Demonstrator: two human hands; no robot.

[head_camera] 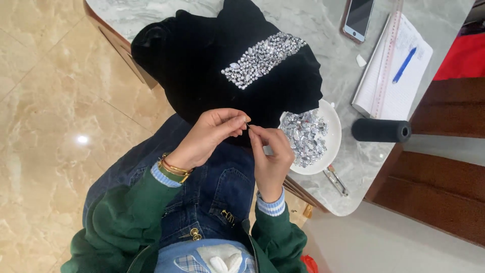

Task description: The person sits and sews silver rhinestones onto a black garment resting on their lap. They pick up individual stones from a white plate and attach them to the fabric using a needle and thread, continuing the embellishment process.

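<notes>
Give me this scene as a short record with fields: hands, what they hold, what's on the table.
left hand: fingertips pinched, meeting the right hand over the lap
right hand: fingertips pinched against the left; a needle-like thing between them, too small to tell
cloth: black, draped off the table edge, with a band of stones
plate: white, full of loose silver stones, beside the right hand
spool: black, lying on its side
notebook: open, blue pen on it
phone: screen up
table: grey marble
</notes>
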